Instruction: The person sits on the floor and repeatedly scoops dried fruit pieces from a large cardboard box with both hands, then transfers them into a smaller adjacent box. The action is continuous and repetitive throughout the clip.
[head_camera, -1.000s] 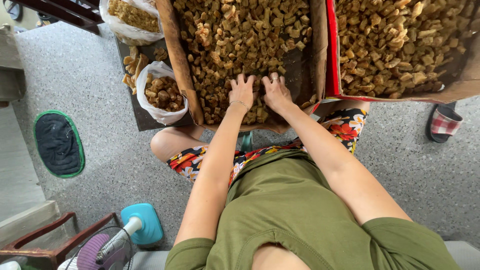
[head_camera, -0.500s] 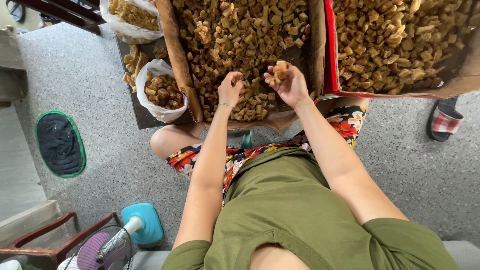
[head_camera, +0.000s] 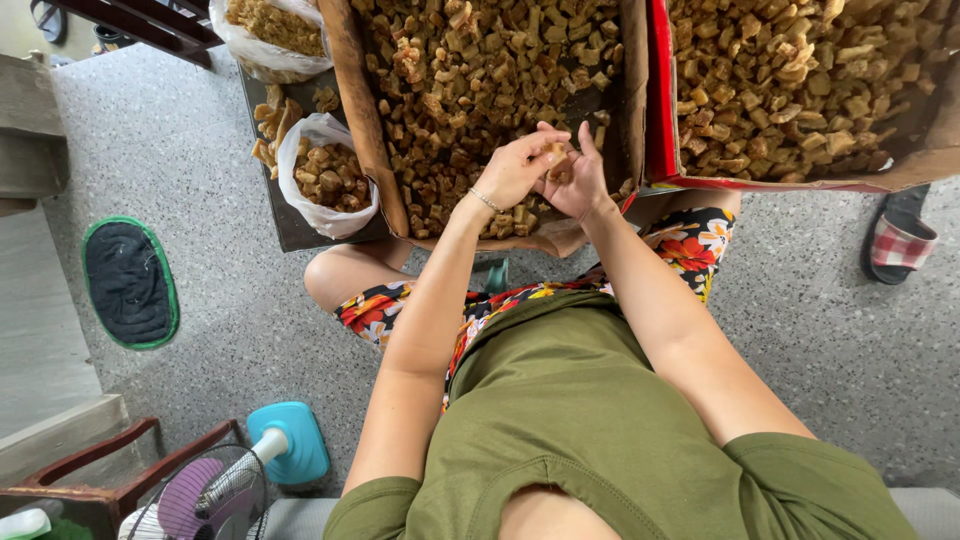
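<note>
Two large open cardboard boxes lie side by side on the speckled grey terrazzo floor (head_camera: 200, 180), both filled with golden-brown fried snack chunks. The brown cardboard box (head_camera: 360, 110) sits directly ahead of the seated person; the red-edged cardboard box (head_camera: 662, 100) lies just beside it to the right, their walls touching. A dark rectangular tray (head_camera: 290, 225) lies left of the brown box and carries two white plastic bags of the same chunks: the open nearer bag (head_camera: 325, 180) and a fuller bag (head_camera: 265, 30) at the top edge. Further items, in descending size: a dark oval floor mat with green rim (head_camera: 128, 282) at far left, a turquoise-based floor fan with purple blades (head_camera: 240, 480) at bottom left, and a red-and-white checked slipper (head_camera: 895, 250) at far right.

Both hands meet over the near end of the brown box. The left hand (head_camera: 515, 170) is curled, fingertips pinched on a small fried chunk (head_camera: 556, 160). The right hand (head_camera: 580, 185) is cupped palm-up beneath it, touching the left hand and partly enclosing the chunk.

Difference from the frame half a second earlier: the hands were apart, the right hand raised with a chunk on its palm; they are now joined. One second earlier, both hands lay flat on the chunks in the box.
</note>
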